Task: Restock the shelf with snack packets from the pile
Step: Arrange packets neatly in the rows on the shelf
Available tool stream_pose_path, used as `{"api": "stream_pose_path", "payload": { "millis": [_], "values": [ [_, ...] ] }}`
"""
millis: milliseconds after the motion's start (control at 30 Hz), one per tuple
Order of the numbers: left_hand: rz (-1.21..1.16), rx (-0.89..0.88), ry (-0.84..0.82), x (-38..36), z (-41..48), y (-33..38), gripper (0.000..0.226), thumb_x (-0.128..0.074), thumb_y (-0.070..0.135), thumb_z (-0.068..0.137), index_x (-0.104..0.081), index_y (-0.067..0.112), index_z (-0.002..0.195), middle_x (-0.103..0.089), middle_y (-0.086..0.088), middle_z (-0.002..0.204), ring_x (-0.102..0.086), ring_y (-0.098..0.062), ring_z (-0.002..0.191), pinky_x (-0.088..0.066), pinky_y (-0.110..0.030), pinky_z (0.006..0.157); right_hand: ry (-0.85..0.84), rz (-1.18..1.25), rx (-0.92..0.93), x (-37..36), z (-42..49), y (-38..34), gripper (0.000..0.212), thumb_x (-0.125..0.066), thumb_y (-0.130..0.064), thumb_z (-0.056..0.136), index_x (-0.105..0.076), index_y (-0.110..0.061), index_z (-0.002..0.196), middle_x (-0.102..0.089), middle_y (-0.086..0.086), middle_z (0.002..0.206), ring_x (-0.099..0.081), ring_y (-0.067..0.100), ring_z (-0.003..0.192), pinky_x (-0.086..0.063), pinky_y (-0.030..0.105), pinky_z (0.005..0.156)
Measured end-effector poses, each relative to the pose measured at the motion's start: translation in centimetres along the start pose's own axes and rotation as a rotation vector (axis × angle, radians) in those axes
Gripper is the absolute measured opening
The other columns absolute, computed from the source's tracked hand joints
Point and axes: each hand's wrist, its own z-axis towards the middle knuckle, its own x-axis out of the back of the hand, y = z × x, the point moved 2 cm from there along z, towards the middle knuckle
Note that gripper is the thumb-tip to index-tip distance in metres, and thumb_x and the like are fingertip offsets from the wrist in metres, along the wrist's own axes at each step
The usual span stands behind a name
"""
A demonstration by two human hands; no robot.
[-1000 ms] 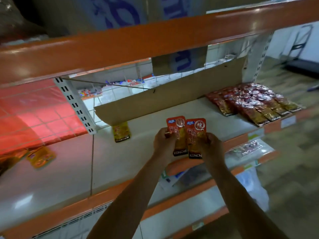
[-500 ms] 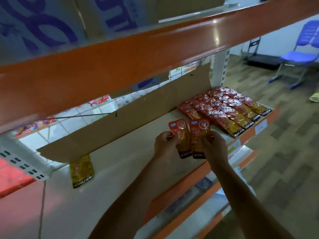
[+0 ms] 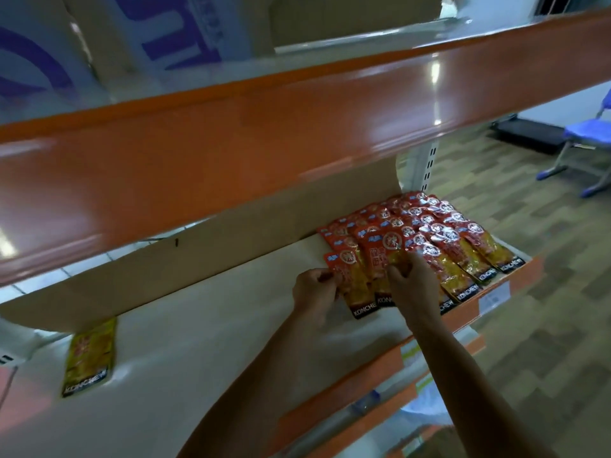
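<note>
Two red snack packets lie side by side at the left end of the row of red packets [image 3: 443, 239] on the white shelf [image 3: 205, 328]. My left hand [image 3: 314, 290] pinches the left packet [image 3: 352, 282] at its left edge. My right hand [image 3: 411, 284] holds the right packet [image 3: 383, 256], its fingers curled over the lower part. Both packets touch or overlap the row; their lower ends are partly hidden by my hands.
A single yellow packet [image 3: 89, 355] lies at the shelf's back left against a cardboard strip [image 3: 185, 259]. An orange shelf beam [image 3: 264, 133] hangs close above. Lower shelves [image 3: 380, 391] sit below. A blue chair [image 3: 588, 140] stands on the floor at right.
Both hands have carried the two red packets to the right and further back, from the shelf's front middle up against the row of red packets. The view has swung right.
</note>
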Motion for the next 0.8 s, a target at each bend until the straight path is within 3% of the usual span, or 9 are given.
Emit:
{"api": "stream_pose_path", "payload": {
  "millis": [67,133,200,333,633,700,800],
  "values": [
    [0.058,-0.016,0.059,-1.0,0.3,0.1,0.014,-0.069,0.023,0.086,-0.068,0.025,0.072,-0.072,0.006,0.077,-0.068,-0.012,0.076,-0.055,-0.026,0.069,-0.019,-0.004,0.019,0.5,1.5,0.5,0.006,-0.055,-0.007,0.087,-0.055,-0.004,0.092,-0.057,0.007,0.072,-0.051,0.021,0.062,-0.045,0.042,0.061],
    [0.096,-0.019,0.095,-2.1,0.6,0.1,0.011,-0.07,0.025,0.084,-0.069,0.025,0.073,-0.072,0.006,0.083,-0.068,-0.012,0.08,-0.056,-0.029,0.076,-0.022,-0.026,0.045,0.9,2.8,1.0,0.007,-0.057,-0.008,0.088,-0.055,-0.007,0.094,-0.055,0.0,0.071,-0.05,0.016,0.061,-0.042,0.035,0.06],
    [0.122,-0.015,0.138,-2.8,0.5,0.4,0.004,-0.071,0.025,0.084,-0.073,0.021,0.083,-0.073,0.003,0.09,-0.068,-0.013,0.083,-0.056,-0.031,0.081,-0.051,0.002,0.047,1.3,3.6,1.3,0.009,-0.058,-0.01,0.088,-0.056,-0.012,0.096,-0.058,-0.001,0.075,-0.055,0.018,0.067,-0.045,0.033,0.062],
    [0.229,-0.047,0.2,-3.9,0.7,0.7,0.022,-0.073,0.028,0.082,-0.075,0.015,0.1,-0.074,-0.002,0.095,-0.068,-0.016,0.087,-0.054,-0.029,0.081,-0.101,0.035,0.057,1.9,5.0,2.2,0.012,-0.059,-0.011,0.088,-0.055,-0.016,0.097,-0.057,-0.008,0.076,-0.055,0.013,0.068,-0.04,0.026,0.057],
    [0.292,-0.058,0.299,-5.1,0.7,0.8,0.019,-0.074,0.027,0.082,-0.07,0.013,0.094,-0.072,-0.002,0.096,-0.069,-0.017,0.085,-0.058,-0.038,0.08,-0.205,0.051,0.095,2.7,6.5,2.8,0.017,-0.061,-0.011,0.088,-0.054,-0.017,0.103,-0.056,-0.007,0.076,-0.056,0.017,0.072,-0.048,0.033,0.064],
    [0.36,-0.073,0.326,-5.1,0.6,0.8,0.023,-0.074,0.029,0.082,-0.069,0.014,0.099,-0.072,-0.001,0.1,-0.068,-0.015,0.089,-0.056,-0.034,0.082,-0.228,0.05,0.095,2.7,6.5,2.8,0.025,-0.061,-0.012,0.088,-0.055,-0.015,0.113,-0.057,-0.007,0.079,-0.057,0.015,0.073,-0.049,0.03,0.064],
    [0.452,-0.145,0.429,-5.0,0.1,1.2,0.032,-0.07,0.035,0.084,-0.066,0.016,0.109,-0.069,0.002,0.103,-0.065,-0.014,0.092,-0.048,-0.025,0.079,-0.276,0.071,0.09,2.6,6.4,2.6,0.04,-0.061,-0.014,0.089,-0.051,-0.011,0.127,-0.063,0.001,0.094,-0.061,0.019,0.084,-0.054,0.04,0.077]
  ]
}}
